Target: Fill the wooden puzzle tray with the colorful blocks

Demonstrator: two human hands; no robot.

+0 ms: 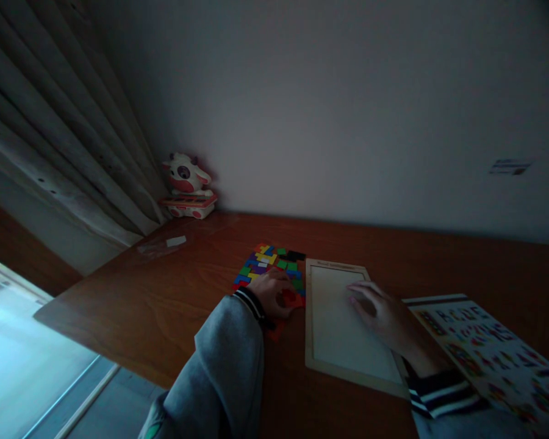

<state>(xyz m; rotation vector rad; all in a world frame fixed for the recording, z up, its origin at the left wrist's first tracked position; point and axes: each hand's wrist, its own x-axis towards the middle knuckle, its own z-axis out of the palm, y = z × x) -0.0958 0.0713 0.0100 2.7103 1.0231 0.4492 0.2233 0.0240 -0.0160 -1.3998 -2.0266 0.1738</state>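
Note:
My left hand is down at the near right of a patch of coloured puzzle blocks, its thumb and fingers curled round a red puzzle block. The blocks lie flat in yellow, blue, green, red, purple and black; my hand hides some of them. To their right lies a pale wooden tray with a light wood rim and a bare white inside. Above the tray is my right hand, thumb and fingers apart, with nothing between them. Its fingertips are over the white surface; whether they touch it I cannot tell.
A printed sheet with letters, numbers and coloured figures lies right of the tray, partly under my right forearm. A cow toy with a keyboard stands in the far left corner by the curtain. Clear plastic lies on the brown table.

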